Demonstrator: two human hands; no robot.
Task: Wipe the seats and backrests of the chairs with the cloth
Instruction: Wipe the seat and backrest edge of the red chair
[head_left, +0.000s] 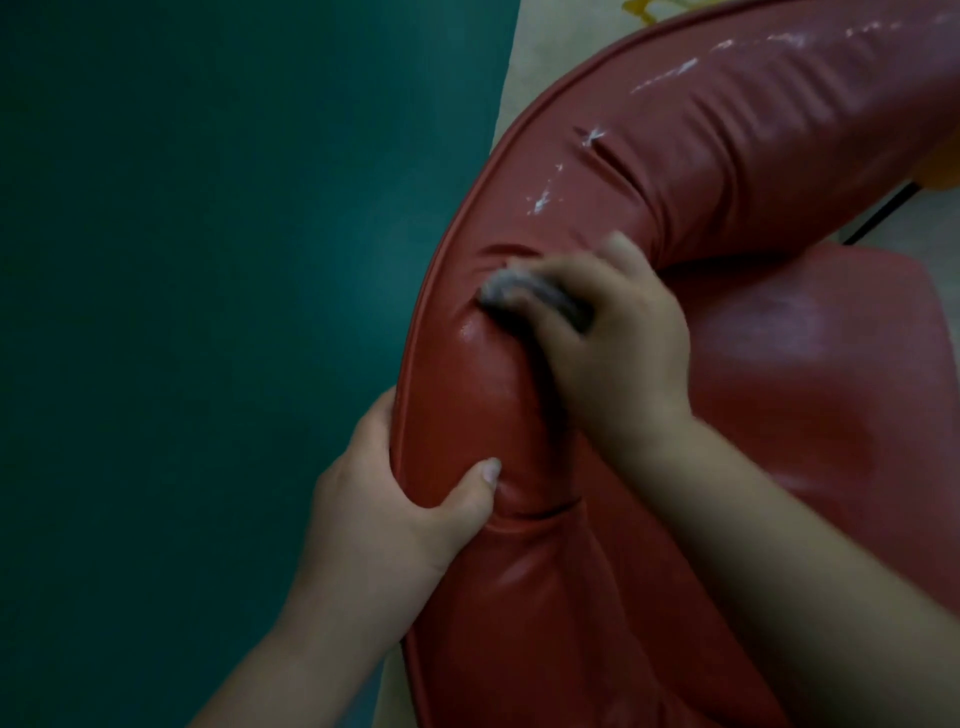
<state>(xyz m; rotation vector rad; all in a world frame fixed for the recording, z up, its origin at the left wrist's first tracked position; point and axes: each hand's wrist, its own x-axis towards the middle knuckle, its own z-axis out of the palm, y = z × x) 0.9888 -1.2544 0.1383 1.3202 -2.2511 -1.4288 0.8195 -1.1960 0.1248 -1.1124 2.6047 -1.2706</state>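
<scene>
One cloth (535, 296) bunched under right hand (608, 338), on backrest (727, 156).

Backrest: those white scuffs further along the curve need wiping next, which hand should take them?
Right. The right hand already grips the cloth on the backrest, nearer the white scuffs. The left hand grips the padding, steadying it.
</scene>
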